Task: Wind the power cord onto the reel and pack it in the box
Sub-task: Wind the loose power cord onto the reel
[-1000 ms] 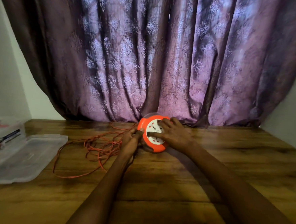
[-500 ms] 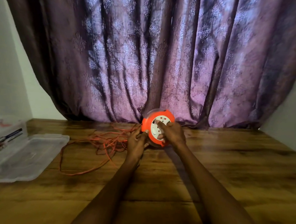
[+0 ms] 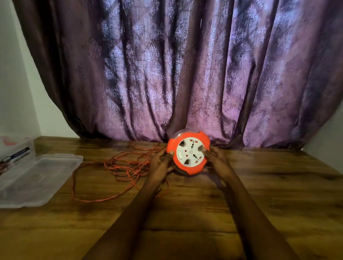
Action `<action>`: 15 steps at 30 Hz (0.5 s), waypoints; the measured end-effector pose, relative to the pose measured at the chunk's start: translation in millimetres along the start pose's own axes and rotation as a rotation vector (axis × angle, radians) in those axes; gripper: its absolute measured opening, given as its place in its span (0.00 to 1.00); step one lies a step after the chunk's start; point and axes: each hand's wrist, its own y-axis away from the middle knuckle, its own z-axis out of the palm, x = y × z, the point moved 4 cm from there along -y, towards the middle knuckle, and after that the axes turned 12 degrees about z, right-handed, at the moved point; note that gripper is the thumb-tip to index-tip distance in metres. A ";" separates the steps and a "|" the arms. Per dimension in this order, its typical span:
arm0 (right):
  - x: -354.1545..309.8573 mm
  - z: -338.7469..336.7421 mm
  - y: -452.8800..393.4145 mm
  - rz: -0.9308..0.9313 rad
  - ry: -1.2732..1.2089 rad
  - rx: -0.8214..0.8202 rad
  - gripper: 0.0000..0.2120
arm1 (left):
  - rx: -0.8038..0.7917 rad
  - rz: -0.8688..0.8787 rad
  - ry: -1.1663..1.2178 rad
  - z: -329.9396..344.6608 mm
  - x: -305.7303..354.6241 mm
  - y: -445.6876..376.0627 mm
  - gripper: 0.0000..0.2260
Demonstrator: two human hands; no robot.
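An orange cord reel with a white socket face stands on edge near the table's far side, its face turned toward me. My left hand grips its left rim, fingers curled at the edge. My right hand holds the right rim, fingertips on the socket face. A thin orange power cord lies in loose tangled loops on the wood to the left of the reel, with one long loop trailing toward me. Where the cord joins the reel is hidden behind my left hand.
A clear plastic box sits open at the table's left edge, its lid lying flat beside it, some items inside. A purple patterned curtain hangs right behind the reel. The wooden table stretches toward me.
The reel has been tipped up from lying tilted to standing on edge, facing me. My right hand moved from the socket face to the right rim. The cord loops shifted slightly.
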 end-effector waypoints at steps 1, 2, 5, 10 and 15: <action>3.4 0.7 -1.2 -0.013 -0.069 0.018 0.14 | -0.013 -0.022 -0.021 0.3 -1.6 0.5 0.10; 5.8 1.5 -3.1 -0.036 -0.153 0.042 0.12 | -0.033 -0.054 -0.058 1.5 -2.7 1.6 0.08; 9.1 -0.6 -8.6 -0.084 -0.265 0.194 0.12 | -0.095 0.024 -0.322 3.5 4.0 2.4 0.07; 5.3 -17.1 -4.7 -0.160 -0.240 0.406 0.12 | -0.015 0.495 -0.948 -8.6 46.2 -3.7 0.10; 0.4 -17.9 -1.0 -0.199 -0.257 0.387 0.12 | -0.046 0.517 -1.267 -15.8 40.9 -3.5 0.13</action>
